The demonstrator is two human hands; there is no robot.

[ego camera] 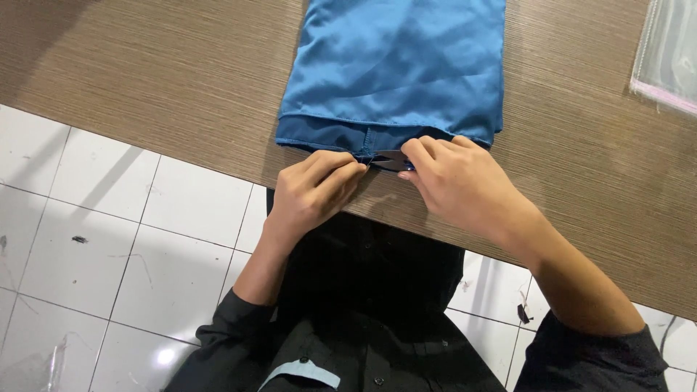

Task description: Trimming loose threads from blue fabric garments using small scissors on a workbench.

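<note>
A folded blue satin garment [396, 69] lies flat on a brown wood-grain table [167, 80], its hemmed near edge close to the table's front edge. At the middle of that hem, the left hand [312, 192] is curled, thumb and forefinger pressed together in a pinch on the fabric's lower edge. Just to the right of it along the same hem, the right hand [461, 181] closes its fingers over a small metal snipping tool [392, 157], probably thread clippers, though most of it is hidden; its dark blades point toward the left hand's fingertips and touch the hem. Far to the right of the garment, at the table's upper corner, lies a clear plastic bag [668, 54]. Below the garment, past the table's edge, white floor tiles [109, 239] show around the person's black shirt [363, 327].
</note>
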